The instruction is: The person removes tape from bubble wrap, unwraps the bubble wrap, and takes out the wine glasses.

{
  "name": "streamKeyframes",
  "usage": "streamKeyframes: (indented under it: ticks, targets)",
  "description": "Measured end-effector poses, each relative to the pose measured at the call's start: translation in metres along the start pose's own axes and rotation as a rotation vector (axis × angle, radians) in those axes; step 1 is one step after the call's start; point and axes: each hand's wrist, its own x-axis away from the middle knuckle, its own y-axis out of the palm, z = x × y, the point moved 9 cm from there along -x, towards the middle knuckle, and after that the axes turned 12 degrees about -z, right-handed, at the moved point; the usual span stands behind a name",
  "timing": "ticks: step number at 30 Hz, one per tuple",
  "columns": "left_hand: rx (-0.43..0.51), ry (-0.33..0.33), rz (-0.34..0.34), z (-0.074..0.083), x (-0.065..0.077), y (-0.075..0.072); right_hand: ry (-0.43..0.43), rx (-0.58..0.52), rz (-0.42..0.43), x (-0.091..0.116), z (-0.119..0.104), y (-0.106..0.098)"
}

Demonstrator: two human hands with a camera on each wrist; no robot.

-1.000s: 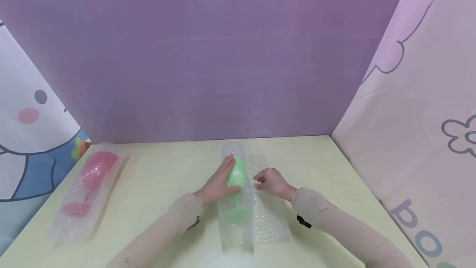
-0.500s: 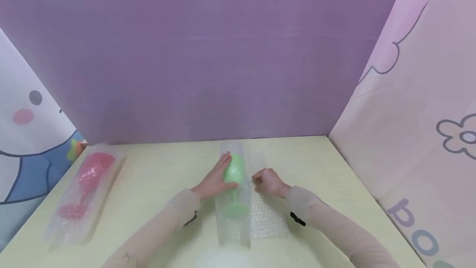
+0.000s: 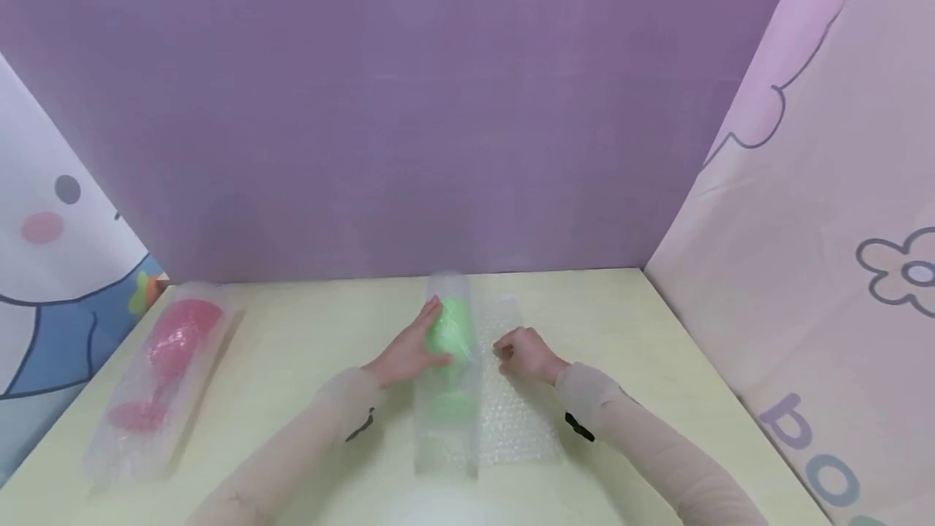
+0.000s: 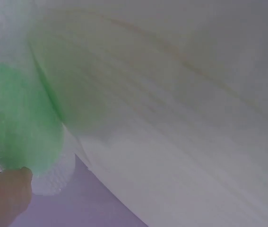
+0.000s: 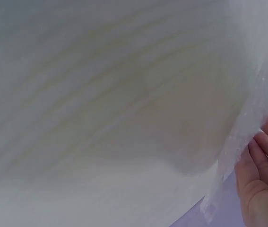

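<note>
A green goblet (image 3: 454, 331) lies on the table inside a roll of bubble wrap (image 3: 447, 449). My left hand (image 3: 405, 357) holds the roll from its left side, its thumb over the lower bowl and its fingers by the rim. In the left wrist view, fingertips (image 4: 22, 182) show beside the green bowl (image 4: 20, 113). A flat flap of bubble wrap (image 3: 514, 433) extends right from the roll. My right hand (image 3: 529, 354) pinches the wrap over this flap, its fingers bent. In the right wrist view, its fingers (image 5: 266, 161) are at the wrap's edge (image 5: 235, 146).
A pink goblet (image 3: 175, 339) in its own bubble wrap lies at the table's left. A purple panel (image 3: 409, 104) stands behind the pale table (image 3: 307, 347), and printed cloth walls (image 3: 818, 266) rise at both sides.
The wrapped green goblet and my left hand have shifted left, and more of the flat flap shows between the roll and my right hand. The head view has also turned slightly.
</note>
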Motion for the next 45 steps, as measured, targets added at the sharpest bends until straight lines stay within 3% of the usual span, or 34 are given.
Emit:
streamKeyframes:
  ticks: [5, 12, 21, 28, 35, 41, 45]
  targets:
    - [0.066, -0.019, 0.012, -0.007, 0.007, -0.008, 0.024, -0.005, 0.011, -0.001, 0.001, -0.002]
    - [0.090, -0.027, 0.007, -0.020, 0.014, -0.011, 0.027, -0.026, 0.023, -0.002, 0.002, -0.001]
    - [0.153, -0.035, -0.013, -0.025, 0.027, -0.015, 0.050, -0.047, 0.026, 0.000, 0.002, 0.000]
    - [0.191, -0.102, -0.026, -0.031, 0.037, -0.019, 0.051, -0.065, 0.027, 0.001, 0.003, 0.000]
    - [0.199, -0.109, -0.030, -0.041, 0.039, -0.017, 0.050, -0.022, 0.041, 0.002, 0.003, 0.000]
    - [0.183, -0.110, -0.046, -0.039, 0.041, -0.021, 0.038, -0.026, 0.024, 0.001, 0.004, 0.002]
    - [0.098, -0.036, -0.057, -0.022, 0.046, -0.030, 0.048, -0.045, 0.009, 0.000, 0.004, 0.002]
